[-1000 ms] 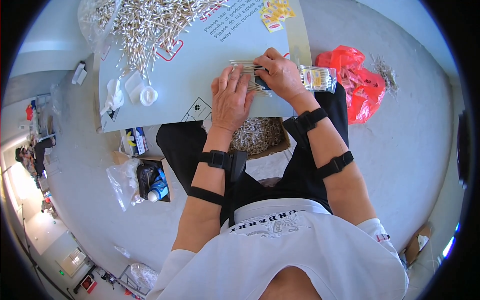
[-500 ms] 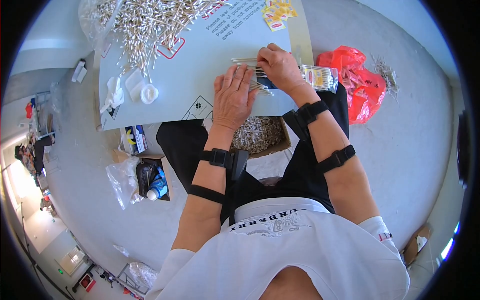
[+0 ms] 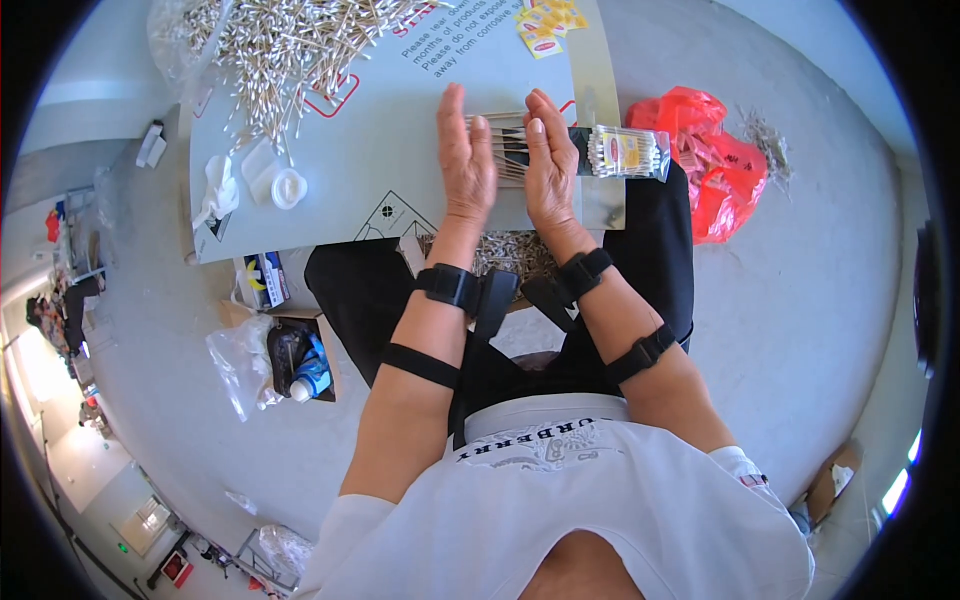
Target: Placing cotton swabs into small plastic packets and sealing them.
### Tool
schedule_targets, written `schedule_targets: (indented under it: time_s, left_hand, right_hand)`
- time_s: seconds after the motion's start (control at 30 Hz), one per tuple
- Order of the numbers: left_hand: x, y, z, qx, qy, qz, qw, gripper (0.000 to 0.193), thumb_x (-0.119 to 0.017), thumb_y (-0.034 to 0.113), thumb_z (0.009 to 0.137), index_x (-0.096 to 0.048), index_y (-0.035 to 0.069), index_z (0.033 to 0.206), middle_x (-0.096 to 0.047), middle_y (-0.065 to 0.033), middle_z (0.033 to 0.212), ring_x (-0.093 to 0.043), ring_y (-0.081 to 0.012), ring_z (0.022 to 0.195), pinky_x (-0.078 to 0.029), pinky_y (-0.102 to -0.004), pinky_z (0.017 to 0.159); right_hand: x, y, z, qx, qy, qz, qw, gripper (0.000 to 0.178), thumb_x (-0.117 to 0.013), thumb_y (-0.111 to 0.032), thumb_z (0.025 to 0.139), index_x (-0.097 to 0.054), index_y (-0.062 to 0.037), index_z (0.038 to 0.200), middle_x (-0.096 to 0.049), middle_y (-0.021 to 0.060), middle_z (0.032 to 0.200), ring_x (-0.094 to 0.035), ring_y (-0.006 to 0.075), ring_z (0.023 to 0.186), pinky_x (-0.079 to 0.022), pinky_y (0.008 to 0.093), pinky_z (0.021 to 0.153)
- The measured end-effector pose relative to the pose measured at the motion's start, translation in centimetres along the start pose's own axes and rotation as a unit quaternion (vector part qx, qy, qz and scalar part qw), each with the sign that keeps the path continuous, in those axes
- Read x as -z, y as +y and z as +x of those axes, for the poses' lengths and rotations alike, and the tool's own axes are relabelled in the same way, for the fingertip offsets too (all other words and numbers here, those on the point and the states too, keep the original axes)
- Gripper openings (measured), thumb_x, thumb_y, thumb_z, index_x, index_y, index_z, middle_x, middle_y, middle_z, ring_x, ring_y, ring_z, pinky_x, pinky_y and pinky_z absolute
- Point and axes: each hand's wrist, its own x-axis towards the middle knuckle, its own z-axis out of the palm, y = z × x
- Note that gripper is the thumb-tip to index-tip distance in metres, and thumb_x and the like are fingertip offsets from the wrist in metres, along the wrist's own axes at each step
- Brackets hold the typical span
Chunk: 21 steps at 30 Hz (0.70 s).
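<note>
Cotton swabs (image 3: 510,145) lie side by side on the table in a loose row between my two hands. My left hand (image 3: 466,165) stands on edge at their left ends, fingers stretched out. At their right ends my right hand (image 3: 550,165) faces it, its fingers also extended and partly covering the swabs. Just right of that hand, a clear bag of cotton swabs (image 3: 610,152) with a yellow card (image 3: 624,150) inside rests at the table's right side. A dark flat strip (image 3: 579,140) shows between the right hand and this bag.
A large heap of loose swabs (image 3: 300,50) covers the table's far left. Yellow cards (image 3: 545,42) lie at the far right, and a small white round tub (image 3: 289,188) stands at left. Below the table edge is a box of swabs (image 3: 510,250). A red plastic bag (image 3: 715,190) sits right.
My right hand has gone from pinching over the swabs to standing straight at their right ends. My left hand has turned from lying over them to upright at their left ends.
</note>
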Motion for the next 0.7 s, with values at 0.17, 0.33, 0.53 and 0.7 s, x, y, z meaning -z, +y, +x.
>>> schedule_targets:
  time_s: [0.17, 0.33, 0.53, 0.7]
  left_hand:
    - [-0.3, -0.1, -0.5, 0.046, 0.054, -0.173, 0.982, 0.047, -0.044, 0.022, 0.101, -0.037, 0.0, 0.142, -0.037, -0.0182, 0.146, -0.035, -0.0311, 0.137, -0.027, -0.0385, 0.113]
    - [2.8, -0.3, -0.4, -0.048, 0.008, 0.085, 0.995, 0.033, -0.053, -0.001, 0.087, -0.056, 0.001, 0.12, -0.052, -0.016, 0.129, -0.048, -0.0331, 0.122, -0.039, -0.0406, 0.104]
    - [2.8, 0.7, -1.7, -0.146, -0.026, 0.234, 0.961, 0.035, -0.059, -0.008, 0.073, -0.06, 0.003, 0.106, -0.057, -0.0142, 0.116, -0.052, -0.0351, 0.112, -0.044, -0.0436, 0.096]
    - [2.8, 0.9, -2.0, -0.139, -0.026, 0.226, 0.964, 0.027, -0.062, -0.007, 0.071, -0.064, 0.004, 0.096, -0.059, -0.0111, 0.107, -0.054, -0.0333, 0.106, -0.045, -0.0418, 0.091]
  right_hand:
    - [1.6, 0.3, 1.6, -0.006, -0.001, 0.035, 0.999, 0.028, -0.051, -0.009, 0.097, -0.057, 0.0059, 0.12, -0.059, 0.0142, 0.124, -0.053, 0.0207, 0.116, -0.039, 0.0295, 0.101]
    - [4.0, -2.1, 2.9, 0.058, -0.153, -0.232, 0.959, 0.015, -0.062, -0.003, 0.083, -0.067, -0.0033, 0.097, -0.059, 0.0097, 0.086, -0.063, 0.0246, 0.075, -0.051, 0.0358, 0.069]
    - [3.3, -2.4, 3.8, 0.133, -0.21, -0.393, 0.885, 0.008, -0.066, -0.012, 0.081, -0.067, -0.0097, 0.089, -0.061, 0.0105, 0.091, -0.063, 0.0349, 0.082, -0.052, 0.0438, 0.071]
    - [2.9, -1.9, 4.5, 0.163, -0.202, -0.418, 0.87, 0.005, -0.066, -0.013, 0.082, -0.065, -0.01, 0.085, -0.06, 0.0094, 0.088, -0.063, 0.0345, 0.077, -0.052, 0.0446, 0.066]
